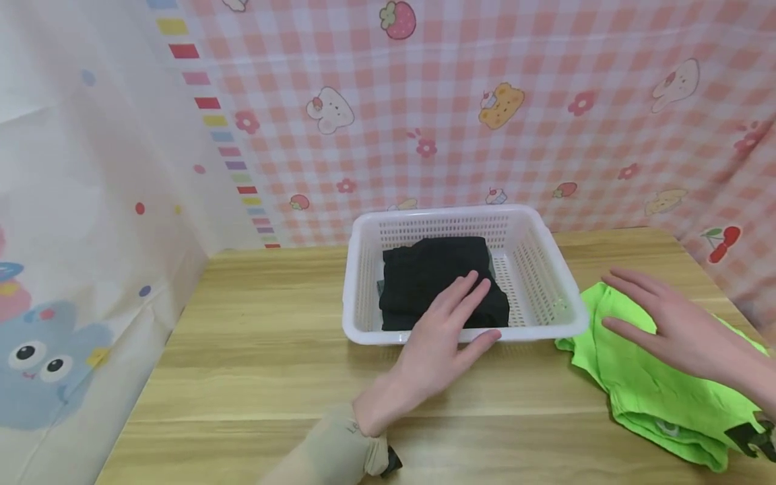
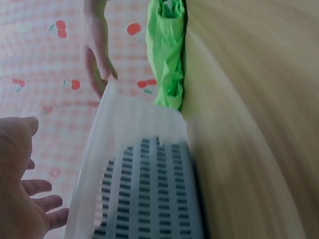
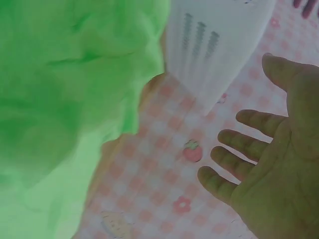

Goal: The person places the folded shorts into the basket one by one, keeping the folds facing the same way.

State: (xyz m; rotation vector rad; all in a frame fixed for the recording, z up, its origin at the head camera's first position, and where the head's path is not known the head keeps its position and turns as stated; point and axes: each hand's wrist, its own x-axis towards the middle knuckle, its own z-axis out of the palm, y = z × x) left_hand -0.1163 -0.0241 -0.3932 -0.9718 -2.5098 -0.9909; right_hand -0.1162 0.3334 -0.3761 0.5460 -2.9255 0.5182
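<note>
My left hand [image 1: 433, 337] hovers with spread, fairly straight fingers over the front rim of a white plastic basket [image 1: 548, 269]. Folded black cloth [image 1: 433, 276] lies inside it, with a sliver of darker grey-green fabric [image 1: 380, 287] showing beneath. In the left wrist view the left hand [image 2: 25, 184] is beside the basket wall [image 2: 144, 119], holding nothing. My right hand [image 1: 679, 327] is above a bright green garment [image 1: 661, 391] with a gathered edge, right of the basket. The right wrist view shows its fingers [image 3: 239, 144] extended and apart from the green fabric [image 3: 75, 99].
The basket stands on a wood-grain table [image 1: 261, 350] near its back edge. Behind it hangs a pink checked cloth [image 1: 388, 101] with cartoon prints. A white printed curtain [image 1: 91, 188] borders the left side. The green garment lies against the basket's front right corner.
</note>
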